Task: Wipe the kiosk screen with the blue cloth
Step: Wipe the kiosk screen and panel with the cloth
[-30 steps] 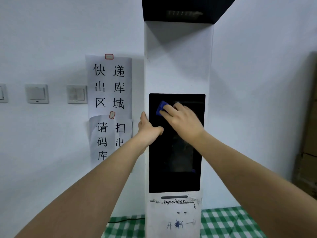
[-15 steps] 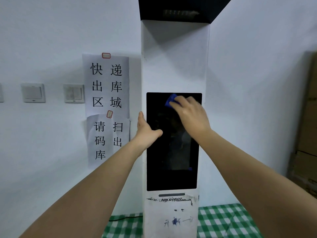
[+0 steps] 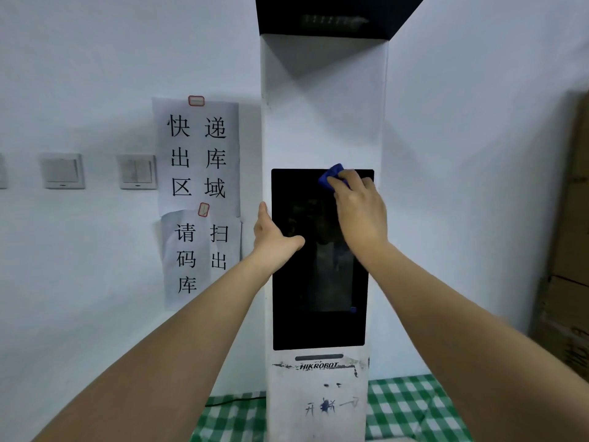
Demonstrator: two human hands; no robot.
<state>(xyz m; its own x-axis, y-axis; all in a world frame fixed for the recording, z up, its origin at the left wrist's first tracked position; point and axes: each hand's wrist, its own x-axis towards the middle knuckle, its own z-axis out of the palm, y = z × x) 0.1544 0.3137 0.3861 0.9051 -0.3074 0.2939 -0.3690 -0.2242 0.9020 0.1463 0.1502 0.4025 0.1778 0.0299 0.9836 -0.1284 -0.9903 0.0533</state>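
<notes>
From the head camera I see a tall white kiosk (image 3: pixel 322 116) standing against the wall. Its black screen (image 3: pixel 315 282) is dark. My right hand (image 3: pixel 360 212) is up at the 1 o'clock corner of the screen. Its fingers curl around the blue cloth (image 3: pixel 330 177) and press it on the glass, right at the top edge. Only a small bit of the cloth sticks out past my fingers.

My left hand (image 3: pixel 271 237) is at 9 o'clock, on the left edge of the kiosk. Its fingers go around the side where I cannot see them, and its thumb lies across the front, on the left edge of the screen. It grips the kiosk.

At 9 o'clock from the kiosk, two paper signs (image 3: pixel 197 161) with big black writing are stuck on the wall. Farther left are two light switches (image 3: pixel 63 171). At 6 o'clock a green and white checked tabletop (image 3: pixel 411 406) shows on both sides of the kiosk. At 3 o'clock, by the picture's edge, stand brown cardboard boxes (image 3: pixel 570 250).
</notes>
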